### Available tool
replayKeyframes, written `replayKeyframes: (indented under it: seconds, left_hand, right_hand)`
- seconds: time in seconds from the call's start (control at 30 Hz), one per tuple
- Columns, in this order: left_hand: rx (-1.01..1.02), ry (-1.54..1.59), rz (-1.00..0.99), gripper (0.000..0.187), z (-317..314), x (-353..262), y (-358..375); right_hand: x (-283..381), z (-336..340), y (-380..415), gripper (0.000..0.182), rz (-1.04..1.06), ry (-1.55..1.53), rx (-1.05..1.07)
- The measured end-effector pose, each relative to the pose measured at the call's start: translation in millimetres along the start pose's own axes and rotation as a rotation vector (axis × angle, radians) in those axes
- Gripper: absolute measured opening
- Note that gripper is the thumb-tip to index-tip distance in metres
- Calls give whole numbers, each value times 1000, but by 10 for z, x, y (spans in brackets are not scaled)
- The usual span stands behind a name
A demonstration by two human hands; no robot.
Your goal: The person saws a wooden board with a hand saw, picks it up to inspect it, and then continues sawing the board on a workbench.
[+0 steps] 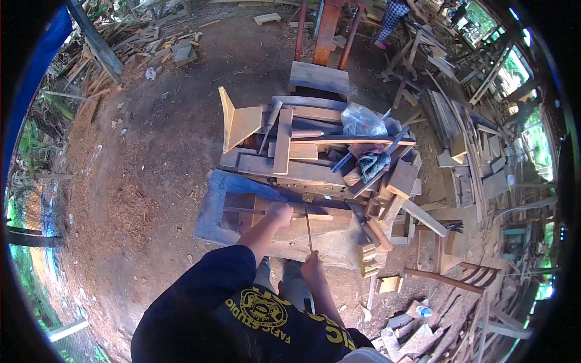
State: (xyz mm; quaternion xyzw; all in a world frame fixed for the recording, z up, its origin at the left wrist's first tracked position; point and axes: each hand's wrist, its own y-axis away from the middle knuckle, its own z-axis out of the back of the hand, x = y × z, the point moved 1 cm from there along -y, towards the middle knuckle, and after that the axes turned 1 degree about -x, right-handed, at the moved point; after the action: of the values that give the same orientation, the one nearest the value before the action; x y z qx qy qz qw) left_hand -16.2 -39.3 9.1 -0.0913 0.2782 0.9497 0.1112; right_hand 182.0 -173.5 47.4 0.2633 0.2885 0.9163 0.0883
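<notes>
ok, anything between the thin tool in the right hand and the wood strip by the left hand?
Nothing visible. The thin tool runs up from the right hand and crosses the wood strip in this view; contact is too small to confirm. The left hand is left of that line.

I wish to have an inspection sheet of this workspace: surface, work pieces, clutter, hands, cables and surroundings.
Surface: wooden workbench, its top worn.
Job's things: narrow wooden strip; thin, long tool, possibly a saw seen edge-on, reaching the strip.
Clutter: beyond the strip, piled boards, clear plastic bag and patterned cloth.
Hands: left hand on the strip, exact grip unclear; right hand closed around the tool's near end.
Cables: nothing seen.
Surroundings: dirt floor with scattered debris; wooden chair frame at right; another person in the background.
</notes>
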Motion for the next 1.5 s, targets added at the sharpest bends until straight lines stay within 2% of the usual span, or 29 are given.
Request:
replayKeyframes:
  seconds: [0.07,0.37,0.47,0.6,0.67,0.7,0.77,0.9,0.97,1.07,1.17,1.3,1.37,1.5]
  left_hand:
    - [36,-10,16,28,-3,-5,-15]
    - [79,-23,48,31,112,-56,63]
    - [70,-16,48,30,120,-70,73]
    - [27,-1,1,36,21,-23,29]
    - [-4,8,36,37,-45,-12,-14]
    - [-2,6,20,37,-25,-38,-9]
    - [18,-21,65,26,54,-65,28]
    - [29,-17,53,25,36,-80,49]
    - [3,-35,49,25,19,-96,73]
    - [29,-36,60,24,69,-108,84]
    - [-20,-3,42,33,-56,-61,20]
    - [-3,-13,48,32,21,-90,78]
    - [-42,-15,19,32,13,-93,89]
    - [-2,5,53,25,-12,-98,54]
  right_hand:
    - [40,-34,-102,21,82,-11,-67]
    - [10,44,88,23,90,-10,-30]
    - [130,230,227,24,31,-44,29]
    - [132,160,79,25,-15,-20,14]
    - [63,36,-88,39,43,33,38]
    - [-11,-56,-173,39,29,30,29]
    - [-152,-248,-302,41,136,153,67]
    - [-206,-246,-258,43,208,238,45]
    - [232,253,116,32,8,52,65]
    - [326,399,314,30,-57,48,109]
    - [257,372,313,30,-65,33,118]
    - [244,319,211,29,-61,40,100]
    - [141,191,61,30,65,88,51]
    - [323,314,-46,32,-32,60,99]
